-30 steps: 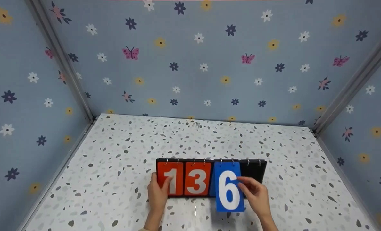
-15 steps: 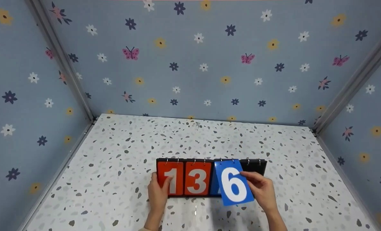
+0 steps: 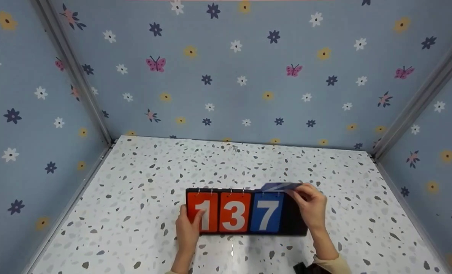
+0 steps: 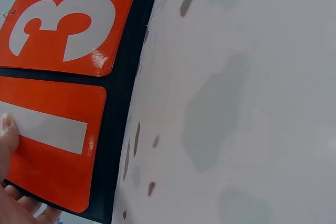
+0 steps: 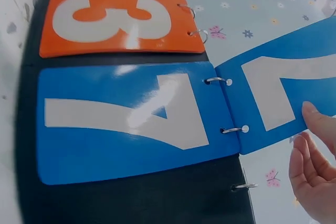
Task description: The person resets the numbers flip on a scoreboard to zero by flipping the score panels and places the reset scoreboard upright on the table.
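A black flip scoreboard (image 3: 294,224) is propped on the table, its number cards hung on metal rings. Its red cards read 1 (image 3: 191,199) and 3 (image 3: 234,228); the blue card beside them reads 7 (image 3: 267,211). My left hand (image 3: 187,230) grips the board's left edge, thumb on the card with 1 and fingers behind, as the left wrist view confirms. Above the top edge, my right hand (image 3: 312,205) pinches a raised blue card (image 5: 283,85) between thumb and fingers. That card is still threaded on its rings, and part of a white numeral shows on it.
The white speckled table (image 3: 142,198) extends around the scoreboard. Blue flower-patterned panels (image 3: 226,91) stand behind it and at both sides, joined by grey metal posts (image 3: 419,87). A dark object (image 3: 305,268) shows by the right sleeve.
My right hand has swung the blue card with 6 up over the board's top edge, uncovering the blue 7. The left hand keeps its grip. The right sleeve has come into view.
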`<state>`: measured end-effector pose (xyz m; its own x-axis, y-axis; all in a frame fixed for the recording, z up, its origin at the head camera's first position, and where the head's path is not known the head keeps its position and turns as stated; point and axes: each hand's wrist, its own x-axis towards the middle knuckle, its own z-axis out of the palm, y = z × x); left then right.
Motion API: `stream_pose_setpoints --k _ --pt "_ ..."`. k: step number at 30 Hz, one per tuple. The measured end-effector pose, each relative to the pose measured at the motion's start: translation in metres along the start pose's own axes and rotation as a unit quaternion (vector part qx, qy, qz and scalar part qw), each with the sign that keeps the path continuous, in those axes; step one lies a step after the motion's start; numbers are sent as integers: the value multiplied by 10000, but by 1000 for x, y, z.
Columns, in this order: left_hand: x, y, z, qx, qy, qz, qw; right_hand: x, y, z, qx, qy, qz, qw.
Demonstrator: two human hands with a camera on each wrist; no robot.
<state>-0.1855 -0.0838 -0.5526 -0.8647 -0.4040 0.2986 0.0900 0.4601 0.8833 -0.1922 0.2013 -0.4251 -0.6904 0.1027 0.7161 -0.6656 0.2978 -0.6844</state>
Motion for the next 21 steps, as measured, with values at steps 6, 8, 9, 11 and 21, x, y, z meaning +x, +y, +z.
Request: stream_pose_setpoints --k 6,8,9,11,21 --pt "0 -1 0 -56 13 46 10000 17 3 6 -496 11 -78 9987" --pt "0 -2 0 -69 26 57 10000 21 6 8 -642 -4 -87 9979" --pt "0 -3 0 -66 29 57 10000 23 10 9 -720 -4 -104 9974" --pt "0 -3 0 -90 34 51 9999 26 20 11 -915 38 -153 9957" --pt "1 -1 0 -78 -107 -147 9998 35 49 18 -1622 9 -224 9865"
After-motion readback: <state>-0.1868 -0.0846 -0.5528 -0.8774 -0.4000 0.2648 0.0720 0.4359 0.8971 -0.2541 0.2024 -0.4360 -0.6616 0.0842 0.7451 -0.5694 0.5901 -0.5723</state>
